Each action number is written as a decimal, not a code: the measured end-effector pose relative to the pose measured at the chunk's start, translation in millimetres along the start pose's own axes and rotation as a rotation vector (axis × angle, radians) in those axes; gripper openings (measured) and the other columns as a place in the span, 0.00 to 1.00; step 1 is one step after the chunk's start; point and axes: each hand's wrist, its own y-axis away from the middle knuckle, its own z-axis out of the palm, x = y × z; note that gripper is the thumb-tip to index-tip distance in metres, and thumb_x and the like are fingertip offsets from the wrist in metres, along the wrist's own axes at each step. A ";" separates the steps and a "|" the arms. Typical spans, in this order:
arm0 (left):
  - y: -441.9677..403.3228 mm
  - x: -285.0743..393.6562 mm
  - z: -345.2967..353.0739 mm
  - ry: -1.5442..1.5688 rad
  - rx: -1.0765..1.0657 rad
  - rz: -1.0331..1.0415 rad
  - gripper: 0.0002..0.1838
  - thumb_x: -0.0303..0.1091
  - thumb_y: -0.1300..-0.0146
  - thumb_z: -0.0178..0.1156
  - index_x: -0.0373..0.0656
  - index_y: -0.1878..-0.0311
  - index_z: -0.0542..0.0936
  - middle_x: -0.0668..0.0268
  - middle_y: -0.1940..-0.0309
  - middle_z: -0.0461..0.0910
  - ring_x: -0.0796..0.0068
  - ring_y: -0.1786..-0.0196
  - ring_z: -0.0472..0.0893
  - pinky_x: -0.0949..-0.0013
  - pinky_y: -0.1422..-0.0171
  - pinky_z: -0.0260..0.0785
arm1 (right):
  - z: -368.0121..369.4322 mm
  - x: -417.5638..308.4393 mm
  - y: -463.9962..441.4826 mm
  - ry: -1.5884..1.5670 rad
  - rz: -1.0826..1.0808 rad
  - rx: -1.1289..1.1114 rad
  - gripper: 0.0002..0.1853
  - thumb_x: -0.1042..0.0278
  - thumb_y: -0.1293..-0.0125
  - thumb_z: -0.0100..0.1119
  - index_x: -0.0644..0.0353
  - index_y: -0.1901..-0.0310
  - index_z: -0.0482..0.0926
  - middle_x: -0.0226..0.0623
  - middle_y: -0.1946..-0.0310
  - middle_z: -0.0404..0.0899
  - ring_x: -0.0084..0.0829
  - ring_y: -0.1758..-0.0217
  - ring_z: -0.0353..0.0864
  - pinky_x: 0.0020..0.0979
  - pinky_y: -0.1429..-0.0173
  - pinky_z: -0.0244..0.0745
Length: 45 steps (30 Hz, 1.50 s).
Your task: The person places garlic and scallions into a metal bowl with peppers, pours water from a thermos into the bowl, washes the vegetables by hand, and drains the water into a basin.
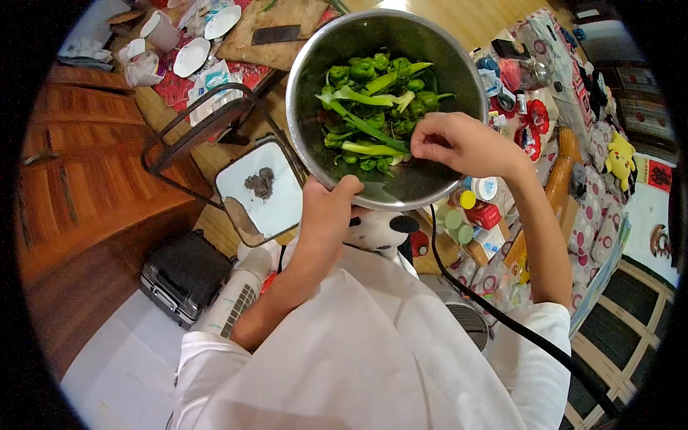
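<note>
A large stainless steel bowl is in front of my body, tilted so its inside faces me. In it lie several crinkled green peppers and cut lengths of spring onion with pale ends. My left hand is closed on the bowl's near left rim, thumb over the edge. Inside the bowl's right side, my right hand has its fingers curled together beside the spring onion ends. Whatever sits between those fingertips, if anything, is hidden.
A metal-framed chair with a pale seat bearing a grey clump stands left. Cluttered tables lie beyond it. Jars and boxes crowd the right. A black cable runs past my right arm; a black case sits lower left.
</note>
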 end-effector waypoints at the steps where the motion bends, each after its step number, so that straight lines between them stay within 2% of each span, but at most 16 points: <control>1: -5.1 1.6 3.3 0.009 0.013 -0.001 0.18 0.24 0.41 0.53 0.32 0.47 0.73 0.58 0.55 0.81 0.68 0.57 0.85 0.66 0.58 0.84 | -5.3 2.4 -0.5 -0.159 0.010 0.057 0.07 0.68 0.32 0.60 0.63 0.59 0.80 0.37 0.66 0.79 0.33 0.62 0.79 0.33 0.57 0.73; 3: -15.2 9.7 13.7 0.003 0.008 0.010 0.17 0.25 0.41 0.53 0.32 0.48 0.74 0.59 0.57 0.81 0.69 0.58 0.84 0.68 0.60 0.83 | -13.8 8.0 -2.4 -0.346 0.014 0.164 0.08 0.68 0.28 0.57 0.63 0.59 0.79 0.28 0.69 0.76 0.20 0.67 0.71 0.25 0.61 0.68; 6: -34.5 22.8 30.8 -0.061 0.007 -0.001 0.15 0.25 0.40 0.53 0.32 0.49 0.74 0.61 0.59 0.81 0.71 0.61 0.84 0.70 0.63 0.80 | -34.2 20.2 -3.1 -0.531 0.136 0.191 0.08 0.67 0.28 0.57 0.63 0.58 0.80 0.25 0.70 0.75 0.16 0.70 0.69 0.21 0.65 0.66; 10: -71.1 32.3 64.8 -0.111 0.019 -0.012 0.14 0.24 0.39 0.52 0.32 0.50 0.74 0.62 0.61 0.81 0.73 0.64 0.82 0.71 0.66 0.77 | -51.4 60.7 2.6 -0.741 0.170 0.294 0.08 0.67 0.27 0.57 0.63 0.57 0.80 0.22 0.71 0.74 0.13 0.72 0.66 0.19 0.68 0.63; 15: -123.0 50.2 121.7 -0.156 -0.045 -0.032 0.16 0.23 0.39 0.51 0.30 0.48 0.72 0.56 0.54 0.81 0.68 0.56 0.85 0.66 0.54 0.84 | -71.6 116.7 20.4 -0.915 0.207 0.449 0.09 0.66 0.27 0.57 0.63 0.55 0.79 0.20 0.71 0.73 0.12 0.72 0.66 0.17 0.69 0.62; 17: -151.5 50.0 138.8 -0.237 -0.057 -0.070 0.17 0.23 0.39 0.51 0.29 0.47 0.72 0.56 0.53 0.81 0.67 0.56 0.85 0.66 0.55 0.84 | -77.3 138.8 37.1 -1.019 0.273 0.518 0.09 0.67 0.27 0.57 0.63 0.55 0.79 0.20 0.70 0.74 0.11 0.71 0.66 0.17 0.68 0.62; 20: -180.5 49.5 177.8 -0.332 -0.102 -0.096 0.17 0.23 0.39 0.51 0.28 0.47 0.72 0.54 0.54 0.81 0.66 0.56 0.85 0.66 0.55 0.84 | -77.5 167.7 71.0 -0.794 0.466 0.646 0.08 0.69 0.27 0.57 0.64 0.54 0.79 0.21 0.69 0.75 0.10 0.69 0.67 0.17 0.65 0.65; 22: -200.5 50.7 200.8 -0.324 -0.171 -0.077 0.15 0.23 0.39 0.51 0.27 0.50 0.73 0.54 0.54 0.80 0.65 0.56 0.85 0.64 0.54 0.85 | -67.0 190.2 92.4 -0.838 0.479 0.746 0.08 0.71 0.29 0.58 0.65 0.53 0.78 0.22 0.67 0.77 0.11 0.66 0.70 0.17 0.61 0.69; 24: -205.8 48.9 223.4 -0.421 -0.175 -0.098 0.14 0.23 0.39 0.50 0.27 0.51 0.73 0.54 0.55 0.80 0.65 0.57 0.85 0.62 0.54 0.85 | -52.9 201.3 116.6 -0.645 0.487 0.791 0.08 0.73 0.31 0.60 0.64 0.53 0.78 0.23 0.66 0.78 0.12 0.64 0.73 0.19 0.57 0.72; 26: -217.6 45.1 239.8 -0.494 -0.226 -0.130 0.14 0.22 0.39 0.50 0.27 0.51 0.73 0.55 0.55 0.80 0.66 0.58 0.84 0.62 0.53 0.85 | -52.0 196.4 132.6 -0.642 0.571 0.876 0.09 0.76 0.34 0.61 0.64 0.53 0.78 0.28 0.64 0.81 0.16 0.66 0.76 0.22 0.59 0.74; 31: -216.5 39.1 270.7 -0.570 -0.342 -0.137 0.15 0.22 0.39 0.50 0.29 0.49 0.73 0.57 0.56 0.80 0.67 0.57 0.84 0.62 0.55 0.85 | -35.7 184.8 165.6 -0.573 0.937 0.770 0.10 0.75 0.40 0.63 0.64 0.57 0.80 0.33 0.71 0.82 0.22 0.74 0.77 0.29 0.65 0.75; 34: -220.4 35.2 281.2 -0.568 -0.393 -0.154 0.14 0.22 0.40 0.51 0.31 0.50 0.73 0.59 0.58 0.80 0.68 0.57 0.84 0.63 0.57 0.85 | -32.1 175.0 173.8 -0.546 1.022 0.682 0.12 0.73 0.43 0.64 0.64 0.57 0.81 0.34 0.73 0.82 0.23 0.72 0.80 0.30 0.64 0.75; 38: -222.1 37.8 282.8 -0.594 -0.399 -0.184 0.13 0.21 0.41 0.51 0.30 0.52 0.73 0.59 0.60 0.80 0.67 0.59 0.84 0.61 0.59 0.86 | -18.7 158.4 179.3 -0.507 0.969 0.667 0.13 0.76 0.44 0.62 0.64 0.55 0.81 0.36 0.70 0.84 0.25 0.69 0.82 0.30 0.63 0.76; 40: -229.4 42.1 279.1 -0.596 -0.449 -0.214 0.13 0.21 0.41 0.51 0.30 0.52 0.73 0.58 0.59 0.80 0.67 0.59 0.84 0.63 0.60 0.86 | -15.1 153.6 174.4 -0.563 0.869 0.806 0.13 0.78 0.44 0.60 0.62 0.55 0.82 0.38 0.67 0.85 0.27 0.68 0.84 0.29 0.63 0.77; 43: -232.7 56.0 277.8 -0.585 -0.520 -0.238 0.14 0.22 0.39 0.51 0.32 0.50 0.73 0.59 0.58 0.80 0.69 0.59 0.84 0.66 0.61 0.85 | -42.9 136.8 161.3 -0.776 0.977 0.743 0.12 0.78 0.44 0.61 0.62 0.57 0.83 0.38 0.66 0.85 0.28 0.68 0.85 0.29 0.64 0.77; 45: -226.6 66.2 271.8 -0.618 -0.518 -0.248 0.16 0.23 0.38 0.51 0.34 0.47 0.73 0.60 0.56 0.81 0.70 0.58 0.84 0.67 0.60 0.85 | -51.2 128.3 149.8 -0.638 0.989 0.722 0.10 0.74 0.42 0.62 0.61 0.58 0.83 0.39 0.68 0.85 0.33 0.67 0.85 0.34 0.61 0.78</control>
